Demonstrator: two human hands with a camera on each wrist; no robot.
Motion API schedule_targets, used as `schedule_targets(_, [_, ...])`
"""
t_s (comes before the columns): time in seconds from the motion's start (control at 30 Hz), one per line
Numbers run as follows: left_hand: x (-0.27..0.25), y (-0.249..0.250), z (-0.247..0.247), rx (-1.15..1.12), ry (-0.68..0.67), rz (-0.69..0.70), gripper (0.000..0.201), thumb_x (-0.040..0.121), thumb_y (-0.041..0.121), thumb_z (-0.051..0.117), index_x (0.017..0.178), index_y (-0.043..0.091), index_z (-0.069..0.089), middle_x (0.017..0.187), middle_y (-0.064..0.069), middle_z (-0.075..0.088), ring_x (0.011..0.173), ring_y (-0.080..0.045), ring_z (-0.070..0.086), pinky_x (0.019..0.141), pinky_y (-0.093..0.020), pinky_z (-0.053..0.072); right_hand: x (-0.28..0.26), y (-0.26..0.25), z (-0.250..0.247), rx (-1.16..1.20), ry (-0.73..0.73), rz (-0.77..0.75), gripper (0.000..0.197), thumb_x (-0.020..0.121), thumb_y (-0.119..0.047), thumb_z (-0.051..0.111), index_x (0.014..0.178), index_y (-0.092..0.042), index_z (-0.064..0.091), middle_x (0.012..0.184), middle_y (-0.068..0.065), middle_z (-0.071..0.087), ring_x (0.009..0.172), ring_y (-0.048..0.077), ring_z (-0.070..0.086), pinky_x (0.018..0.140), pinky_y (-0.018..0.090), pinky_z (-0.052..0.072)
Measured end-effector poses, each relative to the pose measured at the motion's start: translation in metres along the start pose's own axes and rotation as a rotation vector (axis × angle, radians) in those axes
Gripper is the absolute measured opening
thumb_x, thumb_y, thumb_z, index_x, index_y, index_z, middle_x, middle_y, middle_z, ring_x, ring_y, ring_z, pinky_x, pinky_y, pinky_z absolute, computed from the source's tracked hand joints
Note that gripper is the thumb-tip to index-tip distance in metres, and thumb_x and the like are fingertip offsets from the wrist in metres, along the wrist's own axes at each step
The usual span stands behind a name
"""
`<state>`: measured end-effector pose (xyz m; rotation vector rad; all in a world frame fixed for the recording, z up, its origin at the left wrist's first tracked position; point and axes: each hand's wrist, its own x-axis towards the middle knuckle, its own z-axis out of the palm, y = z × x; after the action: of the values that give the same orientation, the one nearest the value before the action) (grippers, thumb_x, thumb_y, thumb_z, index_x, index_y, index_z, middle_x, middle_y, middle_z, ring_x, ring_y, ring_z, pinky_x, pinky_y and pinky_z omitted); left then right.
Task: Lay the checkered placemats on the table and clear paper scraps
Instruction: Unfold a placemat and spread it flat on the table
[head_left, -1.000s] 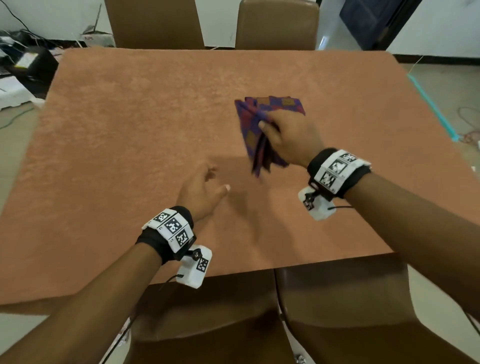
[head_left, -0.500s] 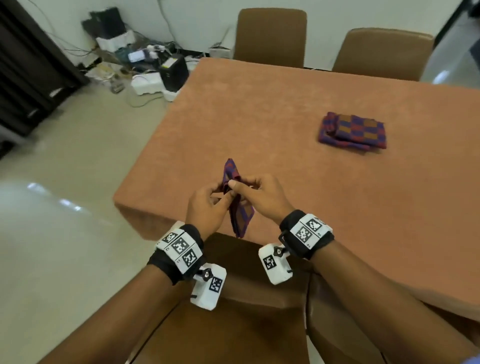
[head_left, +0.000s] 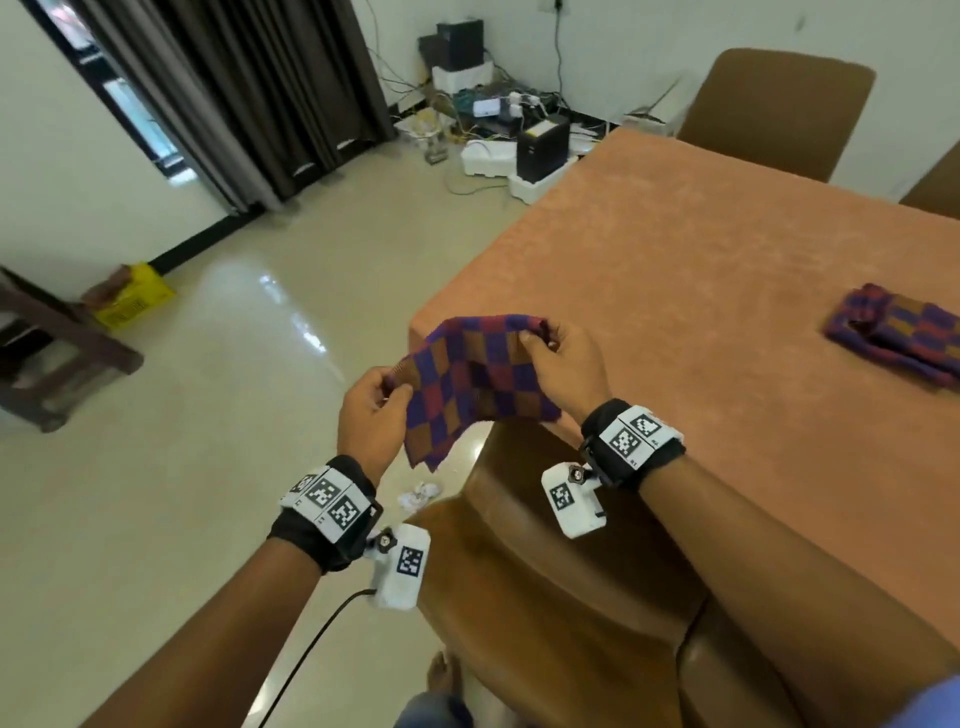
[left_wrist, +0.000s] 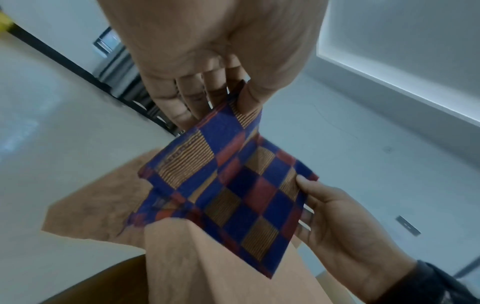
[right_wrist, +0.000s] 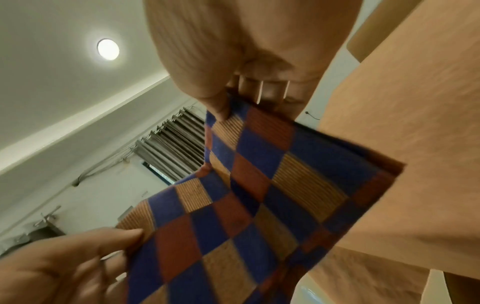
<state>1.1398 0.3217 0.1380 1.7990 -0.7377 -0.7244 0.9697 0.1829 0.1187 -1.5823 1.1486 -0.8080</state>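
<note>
Off the near corner of the table (head_left: 675, 322), the checkered placemat (head_left: 467, 384) is hanging in the air, looking light, limp and foldable. The right hand (head_left: 566, 364) and left hand (head_left: 371, 415) are each pinching an opposite edge, which seem the best holds.

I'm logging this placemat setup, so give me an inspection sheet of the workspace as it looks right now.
Surface: table under an orange cloth.
Job's things: one checkered placemat held in the air at the table corner; folded placemats lie on the table.
Clutter: crumpled paper scrap on the floor.
Hands: left hand and right hand each pinch a placemat edge.
Cables: tangled wires by the wall.
Surroundings: brown chairs, dark curtain, yellow box.
</note>
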Motion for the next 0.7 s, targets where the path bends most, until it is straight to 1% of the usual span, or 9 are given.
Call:
schedule_targets(0.07, [-0.002,-0.002,-0.026,0.012,0.035,0.013,0.014,0.095,0.008,0.051,0.091,0.017,0.061,0.087,-0.001,0.07,0.081,-0.018,0.067,0.063,-0.025,0.055,0.006,-0.006,0.013,-0.074,0.059,0.009,0.02,0.088,-0.028,0.058,0.108,-0.025,0.064,0.106,-0.003,0.07,0.096,0.018,0.066,0.085,0.047,0.055])
schedule_targets(0.17, [0.0,-0.006,-0.064,-0.007,0.088,0.041,0.016,0.095,0.005,0.051,0.094,0.015,0.063,0.084,0.002,0.069,0.069,-0.005,0.066,0.056,-0.014,0.052,0.002,-0.03,0.048,-0.144,0.071,-0.146,0.037,0.086,-0.02,0.064,0.121,-0.029,0.053,0.127,-0.006,0.058,0.109,0.014,0.058,0.09,0.037,0.052])
schedule_targets(0.23, [0.006,-0.01,-0.083,0.008,0.114,0.037,0.015,0.095,0.004,0.052,0.1,0.011,0.065,0.084,0.003,0.069,0.069,-0.006,0.066,0.056,-0.015,0.053,-0.008,-0.049,0.076,-0.096,-0.071,-0.224,0.033,0.086,-0.019,0.065,0.118,-0.023,0.059,0.119,-0.006,0.061,0.1,0.009,0.061,0.085,0.033,0.053])
schedule_targets(0.33, [0.018,-0.024,-0.118,-0.009,0.159,0.001,0.018,0.093,0.005,0.055,0.106,0.004,0.067,0.087,-0.002,0.071,0.074,-0.016,0.067,0.066,-0.026,0.058,-0.033,-0.074,0.141,-0.026,-0.487,-0.176,0.026,0.088,-0.019,0.068,0.114,-0.015,0.068,0.1,-0.009,0.069,0.082,-0.002,0.065,0.076,0.023,0.054])
schedule_targets(0.37, [0.03,-0.036,-0.149,-0.027,0.179,-0.024,0.017,0.093,0.005,0.056,0.105,0.005,0.067,0.089,-0.006,0.072,0.078,-0.02,0.069,0.07,-0.031,0.058,-0.04,-0.083,0.185,-0.017,-0.59,-0.164,0.029,0.087,-0.018,0.07,0.116,-0.015,0.068,0.105,-0.007,0.069,0.086,0.001,0.067,0.079,0.024,0.056])
schedule_targets(0.43, [0.045,-0.052,-0.178,-0.073,0.204,-0.064,0.014,0.092,0.007,0.057,0.1,0.01,0.068,0.093,-0.013,0.072,0.084,-0.029,0.07,0.077,-0.039,0.058,-0.053,-0.088,0.233,0.026,-0.693,-0.159,0.044,0.082,-0.011,0.072,0.125,-0.015,0.064,0.123,-0.001,0.064,0.104,0.013,0.067,0.089,0.031,0.057])
schedule_targets(0.5, [0.047,-0.055,-0.18,-0.167,0.209,-0.111,0.015,0.093,0.008,0.057,0.102,0.008,0.068,0.097,-0.018,0.072,0.087,-0.033,0.069,0.08,-0.043,0.058,-0.059,-0.081,0.242,0.091,-0.726,-0.165,0.058,0.077,-0.004,0.069,0.134,-0.013,0.057,0.136,0.002,0.056,0.116,0.019,0.061,0.097,0.038,0.054])
schedule_targets(0.6, [0.049,-0.057,-0.189,-0.362,0.173,-0.168,0.022,0.096,0.007,0.053,0.111,-0.002,0.065,0.105,-0.022,0.068,0.09,-0.028,0.066,0.082,-0.034,0.059,-0.061,-0.075,0.258,0.16,-0.762,-0.113,0.074,0.068,-0.004,0.061,0.14,-0.011,0.05,0.152,0.005,0.039,0.132,0.02,0.05,0.108,0.039,0.045])
schedule_targets(0.7, [0.074,-0.07,-0.243,-0.51,0.151,-0.217,0.024,0.097,0.006,0.05,0.114,-0.005,0.062,0.102,-0.019,0.066,0.09,-0.024,0.064,0.084,-0.03,0.057,-0.058,-0.092,0.318,0.095,-0.798,-0.092,0.083,0.065,-0.003,0.06,0.144,-0.019,0.045,0.158,0.003,0.03,0.144,0.015,0.033,0.114,0.042,0.038])
